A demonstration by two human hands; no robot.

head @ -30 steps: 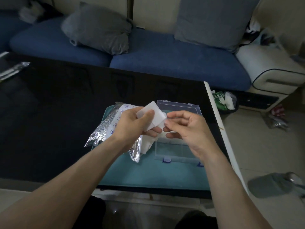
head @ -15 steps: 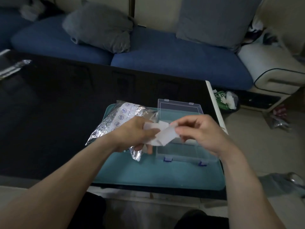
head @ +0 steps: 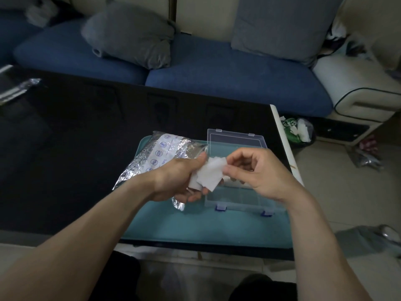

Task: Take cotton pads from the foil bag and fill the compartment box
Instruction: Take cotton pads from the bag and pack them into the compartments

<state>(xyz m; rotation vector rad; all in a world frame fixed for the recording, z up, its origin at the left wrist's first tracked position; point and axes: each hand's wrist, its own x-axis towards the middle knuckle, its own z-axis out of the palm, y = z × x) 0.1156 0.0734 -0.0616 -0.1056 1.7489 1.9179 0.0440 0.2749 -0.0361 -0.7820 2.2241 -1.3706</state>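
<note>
A silver foil bag (head: 161,154) with blue printed symbols lies on the teal mat (head: 195,224). To its right stands the clear compartment box (head: 236,197), lid open toward the sofa. My left hand (head: 180,178) grips a small stack of white cotton pads (head: 209,175) above the box's left edge. My right hand (head: 258,172) pinches the right corner of the top pad between thumb and forefinger. The hands hide most of the box's inside.
The mat sits on a black glossy table (head: 86,131) whose right edge (head: 284,144) has a white trim. Beyond is a blue sofa (head: 217,70) with grey cushions. A second foil packet (head: 19,88) lies far left. A small bin (head: 297,132) stands on the floor at right.
Both hands with the pads have come down from above the bag toward the box. My right hand has taken hold of the top pad's corner and is drawing it off the stack.
</note>
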